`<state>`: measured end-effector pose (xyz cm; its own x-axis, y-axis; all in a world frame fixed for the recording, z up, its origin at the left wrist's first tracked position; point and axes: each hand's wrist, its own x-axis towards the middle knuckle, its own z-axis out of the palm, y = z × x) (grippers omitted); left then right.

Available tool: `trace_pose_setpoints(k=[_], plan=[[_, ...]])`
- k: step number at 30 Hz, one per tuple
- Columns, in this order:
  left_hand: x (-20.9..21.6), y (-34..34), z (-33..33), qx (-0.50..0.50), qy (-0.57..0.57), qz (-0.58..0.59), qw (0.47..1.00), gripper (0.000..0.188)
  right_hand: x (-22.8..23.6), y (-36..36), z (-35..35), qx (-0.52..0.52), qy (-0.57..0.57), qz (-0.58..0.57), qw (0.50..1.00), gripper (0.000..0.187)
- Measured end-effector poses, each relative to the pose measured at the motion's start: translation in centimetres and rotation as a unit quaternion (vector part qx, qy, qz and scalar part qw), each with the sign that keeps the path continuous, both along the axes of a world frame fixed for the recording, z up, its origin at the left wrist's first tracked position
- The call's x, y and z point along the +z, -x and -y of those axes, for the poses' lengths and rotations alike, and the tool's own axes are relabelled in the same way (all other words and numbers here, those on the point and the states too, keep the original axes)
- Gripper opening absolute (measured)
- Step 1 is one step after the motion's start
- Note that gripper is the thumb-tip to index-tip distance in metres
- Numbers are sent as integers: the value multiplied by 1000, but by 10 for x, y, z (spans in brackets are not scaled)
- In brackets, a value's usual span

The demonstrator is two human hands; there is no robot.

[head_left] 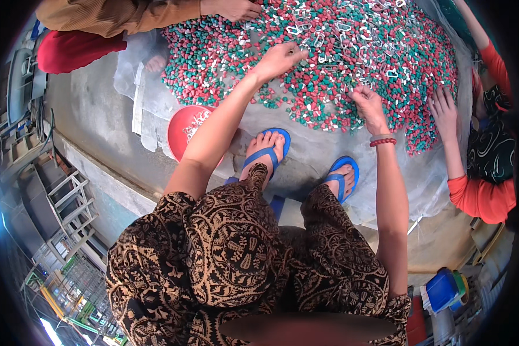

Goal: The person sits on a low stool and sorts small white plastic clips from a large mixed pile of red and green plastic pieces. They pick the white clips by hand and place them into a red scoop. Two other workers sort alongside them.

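Note:
A wide heap of small red, green and white pieces [323, 109], pebble-like in shape, is spread before me. My left hand [281, 60] hovers at the heap's left-middle, fingers curled and thumb close to them. Whatever it holds, if anything, is too small to make out. Lower and to the right, my right hand [369, 108] has its thumb and fingertips pinched together over the near part of the heap. Its grip hides what may be between the tips. Pale oblong rings [343, 27] lie scattered on top. Under my left forearm stands a red bowl [177, 128] with white bits inside.
A translucent plastic sheet [337, 138] lies under the heap. At the upper left, a co-worker's hand [233, 8] reaches over the pieces; at the right, another person's hand [443, 106] rests on the heap's edge. My feet in blue sandals [345, 176] are close to the near edge.

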<state>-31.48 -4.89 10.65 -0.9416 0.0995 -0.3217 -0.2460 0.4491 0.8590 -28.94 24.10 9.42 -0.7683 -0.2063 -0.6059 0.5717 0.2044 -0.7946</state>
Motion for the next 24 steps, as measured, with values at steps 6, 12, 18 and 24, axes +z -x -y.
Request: trace_pose_setpoints(k=[6, 12, 18, 24], plan=[[20, 14, 2, 22, -532, 159, 831, 19, 19, 11, 4, 82, -43, -25, 995, 12], [1, 29, -51, -128, -75, -119, 982, 32, 44, 11, -4, 60, -24, 6, 998, 13], [-32, 14, -77, -252, 323, -209, 888, 30, 55, 17, -25, -57, 386, 49, 919, 13], [-19, 7, -11, -71, -29, -5, 997, 34, 44, 16, -9, -70, 284, 29, 956, 11]])
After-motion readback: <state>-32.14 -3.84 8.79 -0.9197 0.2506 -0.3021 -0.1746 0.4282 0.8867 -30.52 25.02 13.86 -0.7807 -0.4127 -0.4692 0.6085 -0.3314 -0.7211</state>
